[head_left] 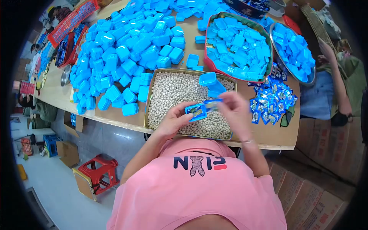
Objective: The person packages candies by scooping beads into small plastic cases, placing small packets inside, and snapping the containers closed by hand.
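My left hand [175, 122] is closed around a small blue plastic box [196, 111], its thumb at the box's near side. A dark printed packet lies inside that box. At the box's right end, the pinched fingers of my right hand [235, 113] hold a blue lid [212, 102]; whether it is joined to the box I cannot tell. Both hands are above a rectangular tray [147, 111] filled with small round beige pellets [172, 86]. An open blue box [208, 79] rests on the pellets just beyond my hands.
A large heap of closed blue boxes [119, 57] spreads across the left of the table. Open blue boxes fill a red-rimmed basin [207, 57] and a metal bowl [312, 78]. Blue packets [270, 99] lie at right. Another person's arm [337, 76] is beyond; a red stool [101, 172] stands left.
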